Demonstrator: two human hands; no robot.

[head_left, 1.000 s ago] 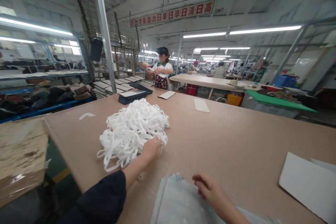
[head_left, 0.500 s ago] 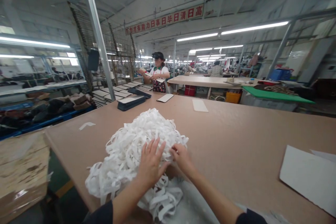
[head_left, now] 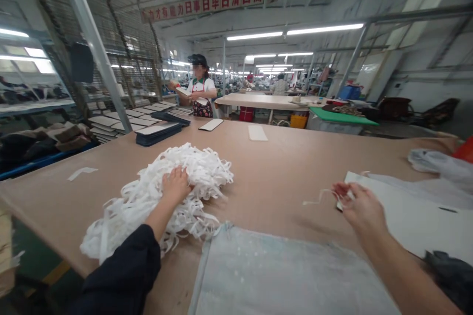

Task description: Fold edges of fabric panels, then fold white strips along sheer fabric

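A heap of tangled white strips [head_left: 144,206] lies on the left part of the brown table [head_left: 281,177]. My left hand [head_left: 176,186] rests on top of the heap, its fingers spread and partly sunk among the strips. Over the table at the right, my right hand [head_left: 356,202] pinches a thin white strip [head_left: 320,197] that dangles to the left of the fingers. Behind that hand lies a large white panel [head_left: 402,216]. A grey translucent sheet [head_left: 281,270] lies flat between my two arms.
At the table's far left edge sits a stack of dark-edged panels [head_left: 158,133]. Two pale panels [head_left: 211,124] [head_left: 257,133] lie near the far edge. Across the table stands a person [head_left: 201,89] holding a panel. Crumpled clear plastic [head_left: 443,172] is at the right.
My right hand has moved from the heap far to the right, with a strip in its fingers. My left hand stays on the heap. The view has turned right, showing more of the grey sheet.
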